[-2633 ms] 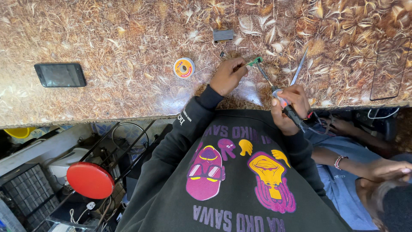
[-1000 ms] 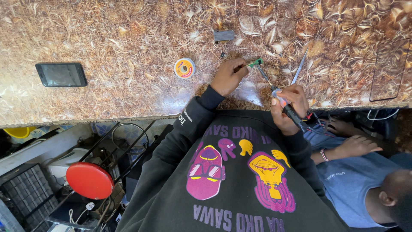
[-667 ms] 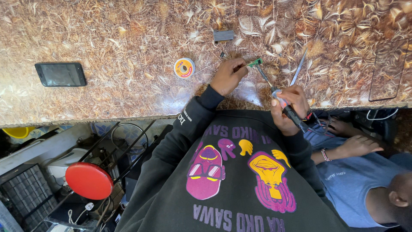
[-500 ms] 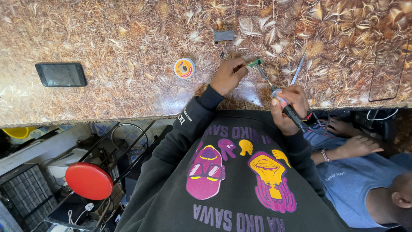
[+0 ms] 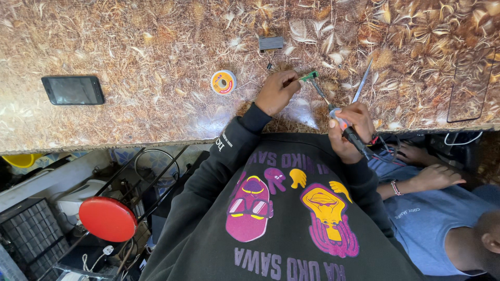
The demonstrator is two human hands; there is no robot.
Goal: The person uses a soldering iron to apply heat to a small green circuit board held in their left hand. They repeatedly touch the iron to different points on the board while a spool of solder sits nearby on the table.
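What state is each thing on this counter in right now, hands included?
Left hand: pinching small green circuit board.
Right hand: gripping soldering iron, tip at the board.
Solder spool: lying flat, untouched.
Phone: screen dark, face up.
Tweezers: lying loose.

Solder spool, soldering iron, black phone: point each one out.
solder spool [image 5: 223, 82], head view, on its round face.
soldering iron [image 5: 352, 135], head view, on the dark handle in the right hand.
black phone [image 5: 73, 90], head view, on the middle of its screen.
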